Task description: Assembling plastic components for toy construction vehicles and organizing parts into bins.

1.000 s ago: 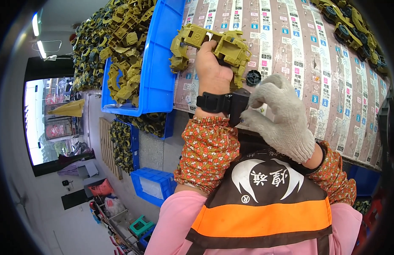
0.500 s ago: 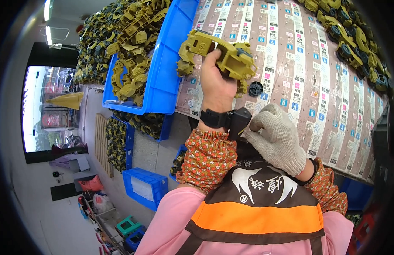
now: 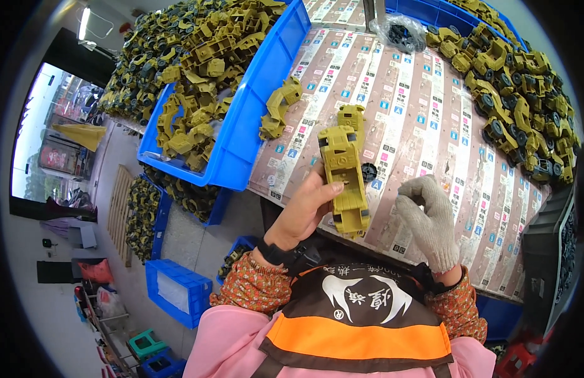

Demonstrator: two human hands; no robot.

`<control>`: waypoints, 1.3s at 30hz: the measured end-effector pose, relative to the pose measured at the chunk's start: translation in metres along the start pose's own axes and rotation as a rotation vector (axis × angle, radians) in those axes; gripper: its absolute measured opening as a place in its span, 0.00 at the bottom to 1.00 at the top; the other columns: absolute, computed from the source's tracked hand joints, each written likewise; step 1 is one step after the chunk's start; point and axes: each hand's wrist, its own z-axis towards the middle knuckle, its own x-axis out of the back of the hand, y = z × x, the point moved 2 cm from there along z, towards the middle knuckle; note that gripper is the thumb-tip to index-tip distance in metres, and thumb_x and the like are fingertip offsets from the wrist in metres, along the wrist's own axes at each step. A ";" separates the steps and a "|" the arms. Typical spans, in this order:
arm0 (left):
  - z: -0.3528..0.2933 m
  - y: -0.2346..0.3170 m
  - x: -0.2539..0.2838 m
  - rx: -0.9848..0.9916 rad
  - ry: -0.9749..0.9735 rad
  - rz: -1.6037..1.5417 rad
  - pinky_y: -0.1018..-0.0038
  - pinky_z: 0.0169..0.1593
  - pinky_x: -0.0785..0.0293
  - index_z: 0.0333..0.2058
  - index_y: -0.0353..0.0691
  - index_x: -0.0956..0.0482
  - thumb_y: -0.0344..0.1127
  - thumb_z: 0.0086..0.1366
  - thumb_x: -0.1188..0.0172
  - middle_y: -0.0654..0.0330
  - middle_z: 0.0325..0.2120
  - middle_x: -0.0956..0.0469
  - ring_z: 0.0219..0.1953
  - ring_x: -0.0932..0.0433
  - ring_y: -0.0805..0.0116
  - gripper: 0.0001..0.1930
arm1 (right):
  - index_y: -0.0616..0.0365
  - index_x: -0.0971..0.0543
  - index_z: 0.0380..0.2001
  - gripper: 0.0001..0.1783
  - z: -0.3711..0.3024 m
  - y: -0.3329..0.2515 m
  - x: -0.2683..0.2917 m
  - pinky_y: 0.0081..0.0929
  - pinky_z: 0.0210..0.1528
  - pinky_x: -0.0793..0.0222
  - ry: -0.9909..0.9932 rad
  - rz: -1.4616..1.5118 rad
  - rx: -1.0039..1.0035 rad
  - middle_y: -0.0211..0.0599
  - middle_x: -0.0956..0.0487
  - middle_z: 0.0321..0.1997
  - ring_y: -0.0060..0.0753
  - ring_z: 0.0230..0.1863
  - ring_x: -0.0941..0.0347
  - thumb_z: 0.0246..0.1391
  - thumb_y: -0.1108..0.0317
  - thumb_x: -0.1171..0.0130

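In my bare left hand (image 3: 306, 206) is an olive-yellow toy truck body (image 3: 347, 179), held lengthwise with the thumb on its side. Small dark parts show at its edges. Another olive piece (image 3: 351, 116) appears just beyond its far end. A black wheel (image 3: 368, 172) lies on the table right beside the truck body. My right hand (image 3: 432, 222), in a pale knit glove, is closed above the table to the right, thumb and fingers pressed together. What it holds, if anything, is hidden.
A blue crate (image 3: 254, 101) of olive parts stands left, with a curved olive part (image 3: 280, 108) against it. Assembled toy vehicles (image 3: 525, 94) pile up along the table's right side. A clear bag of black wheels (image 3: 402, 33) lies at the back. A grey bin (image 3: 550, 252) stands far right.
My left hand has come nearer to me and turned the toy truck body from crosswise to lengthwise. The gloved right hand has stayed closed, and the view has shifted.
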 end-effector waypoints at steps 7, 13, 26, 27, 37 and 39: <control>-0.023 0.002 -0.003 -0.044 -0.053 0.615 0.67 0.66 0.30 0.72 0.34 0.42 0.34 0.73 0.39 0.52 0.61 0.25 0.62 0.23 0.61 0.33 | 0.57 0.30 0.69 0.37 0.013 -0.010 -0.013 0.29 0.55 0.25 -0.131 0.178 -0.009 0.36 0.22 0.57 0.27 0.51 0.23 0.57 0.68 0.30; -0.030 0.005 -0.010 -0.023 -0.132 1.173 0.65 0.60 0.28 0.71 0.40 0.41 0.34 0.68 0.33 0.49 0.57 0.22 0.57 0.21 0.58 0.37 | 0.58 0.30 0.69 0.41 0.020 -0.011 -0.021 0.33 0.63 0.27 -0.383 0.145 0.023 0.38 0.24 0.62 0.33 0.63 0.26 0.53 0.67 0.27; -0.027 0.007 0.024 0.206 -0.150 0.202 0.68 0.59 0.23 0.72 0.43 0.39 0.37 0.75 0.42 0.49 0.65 0.26 0.57 0.20 0.67 0.30 | 0.65 0.31 0.64 0.35 0.007 0.021 0.014 0.34 0.68 0.31 -0.185 0.681 -0.321 0.41 0.23 0.59 0.37 0.61 0.25 0.55 0.68 0.33; -0.028 0.005 0.024 0.206 -0.137 0.225 0.67 0.60 0.23 0.71 0.43 0.38 0.37 0.76 0.43 0.51 0.65 0.26 0.57 0.20 0.66 0.29 | 0.64 0.32 0.66 0.36 0.006 0.022 0.017 0.34 0.69 0.32 -0.176 0.635 -0.347 0.41 0.23 0.60 0.37 0.62 0.27 0.55 0.68 0.33; -0.040 0.006 0.043 0.136 -0.095 0.325 0.68 0.63 0.27 0.68 0.41 0.36 0.33 0.77 0.45 0.54 0.64 0.27 0.59 0.23 0.65 0.24 | 0.66 0.33 0.66 0.40 0.066 0.013 0.114 0.27 0.40 0.20 0.180 0.350 -0.178 0.46 0.24 0.52 0.31 0.41 0.22 0.57 0.58 0.30; -0.039 0.010 0.041 0.144 -0.068 0.326 0.70 0.62 0.28 0.68 0.41 0.35 0.32 0.76 0.44 0.54 0.63 0.26 0.59 0.23 0.67 0.24 | 0.66 0.33 0.66 0.40 0.085 0.011 0.154 0.27 0.40 0.19 0.285 0.307 -0.143 0.46 0.24 0.52 0.31 0.39 0.22 0.57 0.56 0.30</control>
